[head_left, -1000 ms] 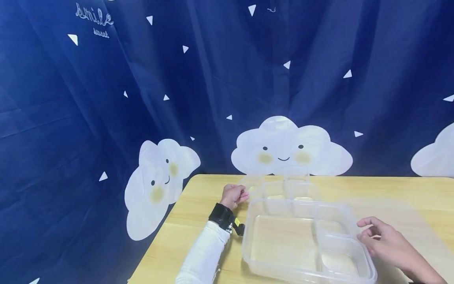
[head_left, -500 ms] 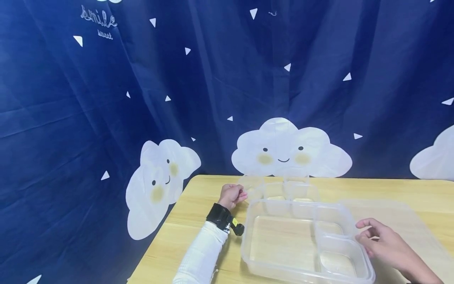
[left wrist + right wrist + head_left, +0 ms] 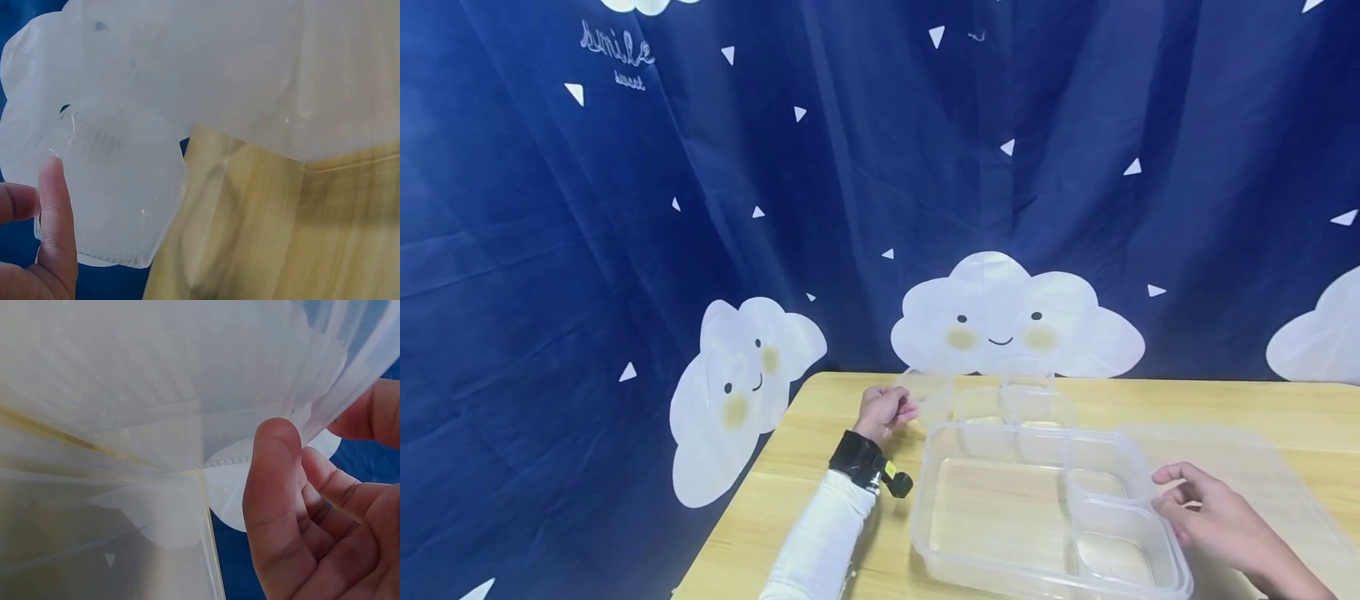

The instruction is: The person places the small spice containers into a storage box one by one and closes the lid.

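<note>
Pinching small clear tray [image 3: 1000, 404]: left hand [image 3: 886, 412]; right wrist cam shows right hand [image 3: 312, 519] fingers gripping container [image 3: 1045, 512] rim.

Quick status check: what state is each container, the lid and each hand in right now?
Large container: flat on table, open, empty.
Small container: behind it, empty, its left edge pinched by the left hand.
Lid: flat on table, off.
Right hand: thumb on the large container's right rim, fingers curled.

Right hand [image 3: 1213, 517] wrist cut off by frame edge, left hand [image 3: 886, 412] fingertips hidden behind clear plastic
</note>
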The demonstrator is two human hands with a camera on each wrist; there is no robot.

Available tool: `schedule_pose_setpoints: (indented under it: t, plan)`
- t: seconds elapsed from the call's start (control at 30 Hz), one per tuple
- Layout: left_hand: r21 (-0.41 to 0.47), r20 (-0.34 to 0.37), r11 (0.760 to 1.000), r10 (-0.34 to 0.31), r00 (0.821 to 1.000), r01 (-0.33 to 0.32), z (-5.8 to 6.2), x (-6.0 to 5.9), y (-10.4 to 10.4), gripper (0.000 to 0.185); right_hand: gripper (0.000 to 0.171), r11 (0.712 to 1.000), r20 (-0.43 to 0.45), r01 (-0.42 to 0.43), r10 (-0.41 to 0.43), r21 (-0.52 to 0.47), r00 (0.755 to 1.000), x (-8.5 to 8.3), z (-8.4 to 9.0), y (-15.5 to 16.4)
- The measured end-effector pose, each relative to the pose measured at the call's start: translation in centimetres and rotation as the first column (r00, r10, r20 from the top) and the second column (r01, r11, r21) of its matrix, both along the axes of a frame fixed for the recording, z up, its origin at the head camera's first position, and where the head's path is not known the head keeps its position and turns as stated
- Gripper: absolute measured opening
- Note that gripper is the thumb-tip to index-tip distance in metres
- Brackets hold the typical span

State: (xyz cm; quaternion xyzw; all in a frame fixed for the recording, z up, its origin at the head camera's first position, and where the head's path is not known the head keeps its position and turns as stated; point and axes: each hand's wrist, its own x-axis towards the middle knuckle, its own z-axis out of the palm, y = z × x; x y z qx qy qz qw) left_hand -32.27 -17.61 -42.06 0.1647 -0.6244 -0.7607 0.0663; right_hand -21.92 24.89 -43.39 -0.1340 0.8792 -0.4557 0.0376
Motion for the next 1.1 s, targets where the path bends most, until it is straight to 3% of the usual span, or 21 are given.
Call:
schedule_pose_setpoints:
  t: [0.37, 0.7, 0.87, 1.1]
  plan:
    - [-0.018, -0.079, 0.999, -0.046, 0.996, 0.044, 1.2, 0.6, -0.3, 0.007, 0.034, 1.0, 0.01, -0.004, 0.004, 0.006, 1.0, 0.0, 0.0, 0.3]
    - [0.011, -0.057, 0.999, -0.052, 0.997, 0.053, 2.2, 0.6, -0.5, 0.009, 0.035, 1.0, 0.028, -0.014, 0.014, -0.005, 1.0, -0.1, 0.0, 0.3]
    - [-0.001, -0.055, 0.998, -0.067, 0.996, 0.067, 2.7, 0.9, -0.4, 0.004, 0.033, 1.0, -0.008, -0.005, 0.005, -0.018, 1.0, 0.0, -0.3, 0.1]
    - [-0.012, -0.077, 0.997, -0.072, 0.994, 0.071, 3.4, 1.3, 0.0, 0.01, 0.029, 1.0, -0.067, -0.005, 0.003, -0.029, 0.998, 0.0, -0.5, 0.0]
